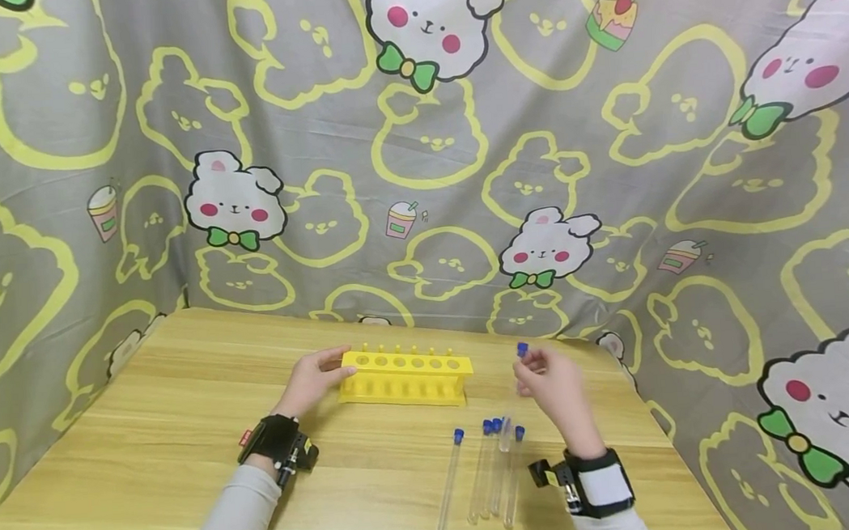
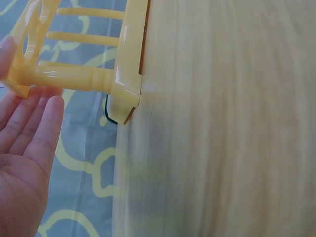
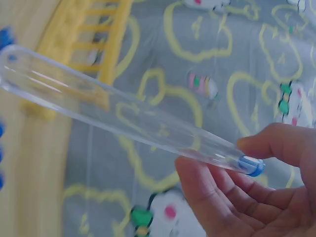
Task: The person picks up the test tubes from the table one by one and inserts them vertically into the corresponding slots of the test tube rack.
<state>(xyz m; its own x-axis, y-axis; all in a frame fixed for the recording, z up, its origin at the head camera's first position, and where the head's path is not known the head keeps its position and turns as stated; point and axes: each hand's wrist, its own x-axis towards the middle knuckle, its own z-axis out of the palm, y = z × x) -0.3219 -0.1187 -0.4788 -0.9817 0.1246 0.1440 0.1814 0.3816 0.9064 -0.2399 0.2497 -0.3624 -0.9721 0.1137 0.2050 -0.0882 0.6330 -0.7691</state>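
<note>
My left hand (image 1: 318,381) grips the left end of a yellow test tube rack (image 1: 407,371), which stands on the table with its row of round holes unfilled. In the left wrist view, the thumb and fingers of that hand pinch the end of the rack's top plate. To the right of the rack, my right hand (image 1: 554,387) holds a clear test tube (image 3: 148,123) between thumb and fingers, close to its blue cap (image 3: 254,166). The tube slants in the air, its rounded end toward the other tubes.
Several capped test tubes lie on the wooden table (image 1: 365,479) in front of the rack; one test tube (image 1: 449,486) lies a little left of the others. A grey patterned curtain (image 1: 352,277) surrounds the table's back and sides.
</note>
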